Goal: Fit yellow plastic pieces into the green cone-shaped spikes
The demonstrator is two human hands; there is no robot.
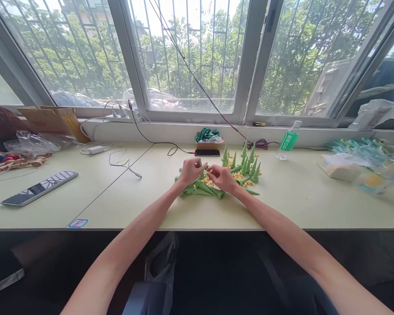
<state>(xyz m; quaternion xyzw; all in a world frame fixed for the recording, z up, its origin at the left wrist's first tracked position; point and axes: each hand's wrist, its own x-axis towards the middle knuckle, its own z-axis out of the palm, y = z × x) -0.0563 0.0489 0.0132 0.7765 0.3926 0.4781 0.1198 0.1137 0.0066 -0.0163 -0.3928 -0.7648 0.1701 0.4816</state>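
Observation:
Over a pile of green plastic spikes (205, 190), my left hand (189, 171) is closed, with part of a green plastic spike (200, 162) showing between thumb and fingers. My right hand (222, 177) meets it from the right, its thumb and fingertips pinched together. What the right fingertips hold is too small to make out. Small yellow plastic pieces (239, 176) lie scattered among the spikes. Just beyond my right hand, several green spikes (244, 162) stand upright with their points up.
Behind the pile are a black phone (207, 152) and a small box (210, 145) of green material. A bottle (287, 142) stands back right, near a tissue pack (339, 166). Leftward lie a white cable (126, 164) and a dark-faced device (39, 189). The table's front edge (210, 229) is close.

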